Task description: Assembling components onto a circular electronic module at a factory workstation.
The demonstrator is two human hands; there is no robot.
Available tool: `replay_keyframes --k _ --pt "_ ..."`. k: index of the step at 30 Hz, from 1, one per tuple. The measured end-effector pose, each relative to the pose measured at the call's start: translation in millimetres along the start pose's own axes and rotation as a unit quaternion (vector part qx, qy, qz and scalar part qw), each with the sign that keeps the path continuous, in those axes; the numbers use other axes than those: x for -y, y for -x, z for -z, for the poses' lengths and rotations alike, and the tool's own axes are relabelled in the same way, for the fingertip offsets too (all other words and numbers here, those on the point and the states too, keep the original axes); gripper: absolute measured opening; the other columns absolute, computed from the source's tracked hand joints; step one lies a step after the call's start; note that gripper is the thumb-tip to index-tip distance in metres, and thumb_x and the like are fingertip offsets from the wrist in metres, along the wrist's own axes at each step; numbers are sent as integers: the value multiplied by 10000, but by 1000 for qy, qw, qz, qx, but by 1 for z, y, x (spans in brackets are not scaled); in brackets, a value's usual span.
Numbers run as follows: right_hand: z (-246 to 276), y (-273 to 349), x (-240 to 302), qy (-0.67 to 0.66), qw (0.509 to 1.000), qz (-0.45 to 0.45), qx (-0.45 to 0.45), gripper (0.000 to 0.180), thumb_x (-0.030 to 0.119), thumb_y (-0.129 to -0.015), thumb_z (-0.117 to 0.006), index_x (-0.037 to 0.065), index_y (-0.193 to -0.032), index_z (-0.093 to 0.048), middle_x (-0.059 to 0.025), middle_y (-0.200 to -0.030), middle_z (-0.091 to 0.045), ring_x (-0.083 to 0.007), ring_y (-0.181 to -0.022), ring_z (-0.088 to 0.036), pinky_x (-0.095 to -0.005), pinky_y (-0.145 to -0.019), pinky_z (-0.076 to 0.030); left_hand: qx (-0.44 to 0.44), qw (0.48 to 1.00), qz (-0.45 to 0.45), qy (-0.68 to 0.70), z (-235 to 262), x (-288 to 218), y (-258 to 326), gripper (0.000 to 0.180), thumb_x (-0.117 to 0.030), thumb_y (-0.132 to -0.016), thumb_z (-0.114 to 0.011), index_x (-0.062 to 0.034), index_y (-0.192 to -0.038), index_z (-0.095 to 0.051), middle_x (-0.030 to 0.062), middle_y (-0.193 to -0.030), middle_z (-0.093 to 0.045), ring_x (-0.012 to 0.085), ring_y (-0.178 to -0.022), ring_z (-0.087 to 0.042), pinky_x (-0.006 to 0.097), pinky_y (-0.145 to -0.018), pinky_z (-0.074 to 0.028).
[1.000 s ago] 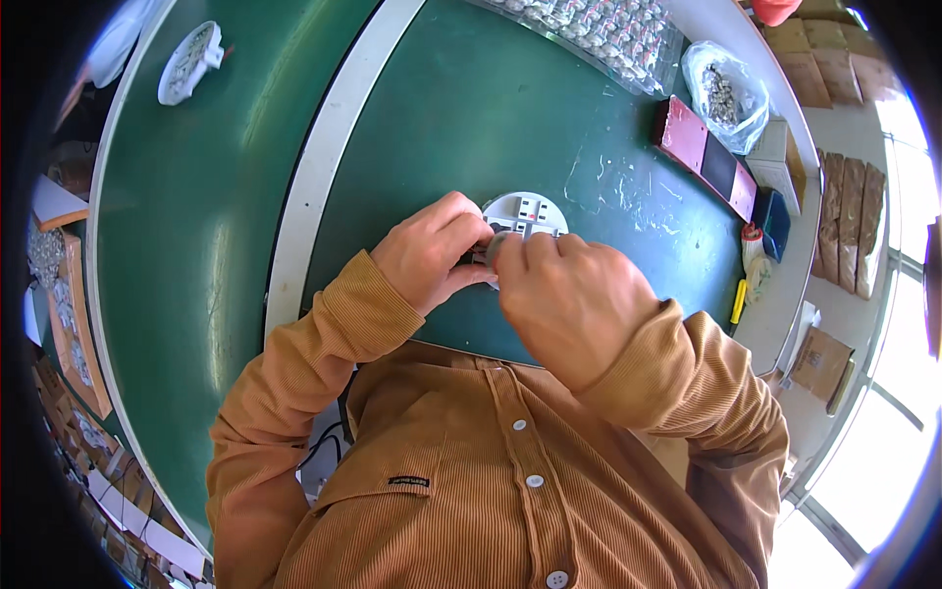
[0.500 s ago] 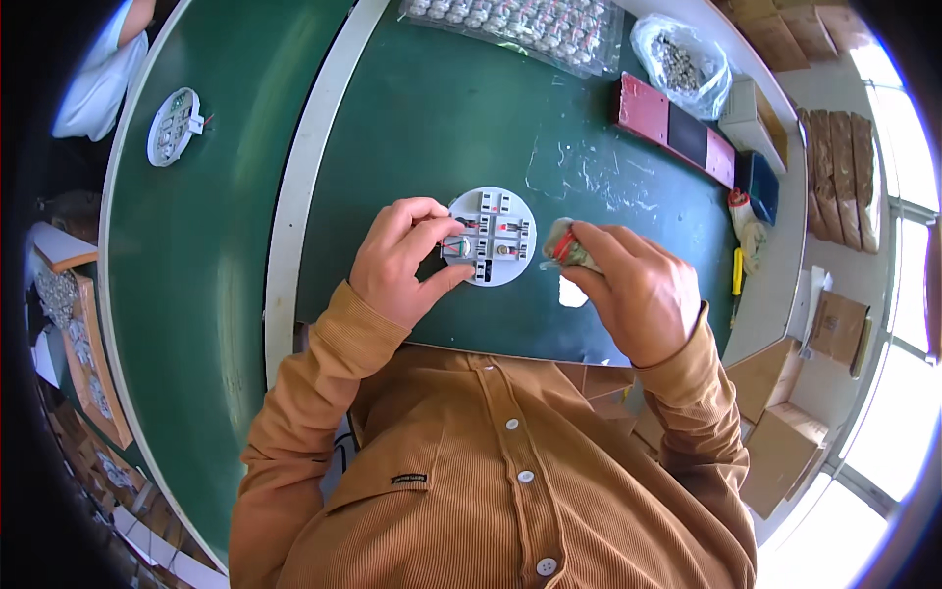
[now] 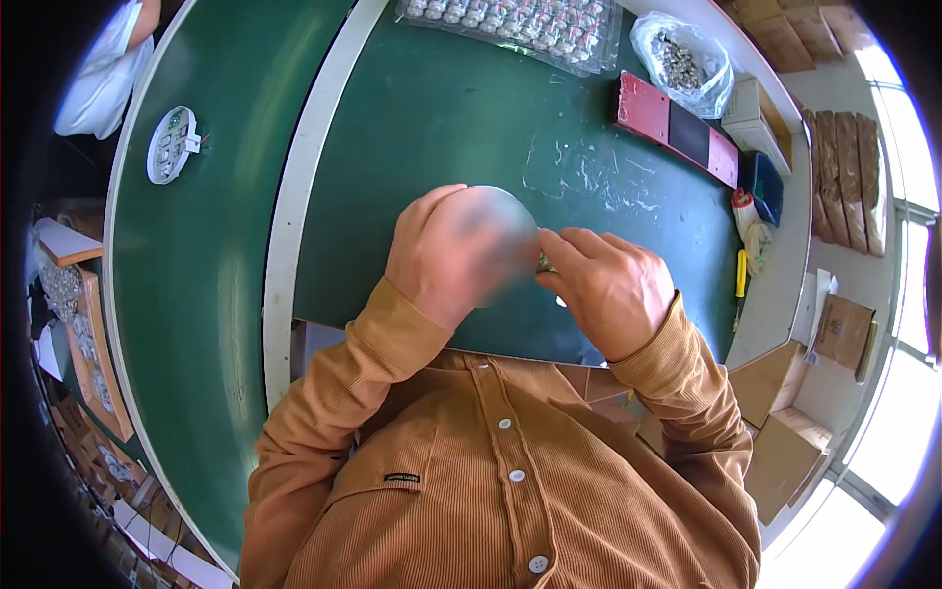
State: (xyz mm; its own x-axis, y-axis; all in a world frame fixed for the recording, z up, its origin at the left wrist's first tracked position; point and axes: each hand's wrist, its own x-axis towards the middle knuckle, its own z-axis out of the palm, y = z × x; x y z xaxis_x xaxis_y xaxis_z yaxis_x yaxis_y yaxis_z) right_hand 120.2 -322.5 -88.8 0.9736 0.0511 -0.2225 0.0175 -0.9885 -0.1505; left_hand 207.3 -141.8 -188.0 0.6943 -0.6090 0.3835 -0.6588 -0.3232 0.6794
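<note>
My left hand [image 3: 437,250] lies over a round pale-grey disc [image 3: 507,204] on the green table; a smear hides its fingers and most of the disc. Only the disc's far and right rim shows beside it. Close to the disc's right edge, my right hand [image 3: 618,290] has its fingers closed around a small greenish piece [image 3: 546,263], mostly covered by the fingertips. Its exact kind cannot be made out. A small white patch [image 3: 561,301] shows on the table below those fingers.
Along the far edge sits a clear tray of small parts [image 3: 520,29]. At right are a bag of metal pieces [image 3: 677,64], a red-and-black bar [image 3: 677,128] and a yellow-handled tool [image 3: 741,273]. Another round unit [image 3: 172,145] rests on the left green strip, near a person's sleeve [image 3: 103,88].
My left hand has moved right, from the disc's left edge to over it. My right hand has come left to the disc with the greenish piece. The disc's small parts are now hidden.
</note>
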Motion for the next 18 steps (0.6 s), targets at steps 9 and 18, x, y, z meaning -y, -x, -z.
replay_keyframes --k 9,18 --pt "-3 -9 2 6 1000 15 16 340 169 -862 -737 100 -1178 -633 -36 -991 -657 -234 -761 -646 -349 -693 -539 -4 997 -16 71 -18 22 10 246 -89 -717 -832 -72 -934 -717 65 -1278 -650 290 -1148 -609 406 -1014 -469" --pt "-1 -11 2 43 999 20 21 303 177 -863 -732 107 -1133 -614 -35 -931 -618 -225 -736 -630 -348 -667 -526 15 998 -18 58 -9 12 5 308 -93 -702 -835 -70 -974 -693 64 -1303 -648 284 -1183 -617 408 -1069 -472"
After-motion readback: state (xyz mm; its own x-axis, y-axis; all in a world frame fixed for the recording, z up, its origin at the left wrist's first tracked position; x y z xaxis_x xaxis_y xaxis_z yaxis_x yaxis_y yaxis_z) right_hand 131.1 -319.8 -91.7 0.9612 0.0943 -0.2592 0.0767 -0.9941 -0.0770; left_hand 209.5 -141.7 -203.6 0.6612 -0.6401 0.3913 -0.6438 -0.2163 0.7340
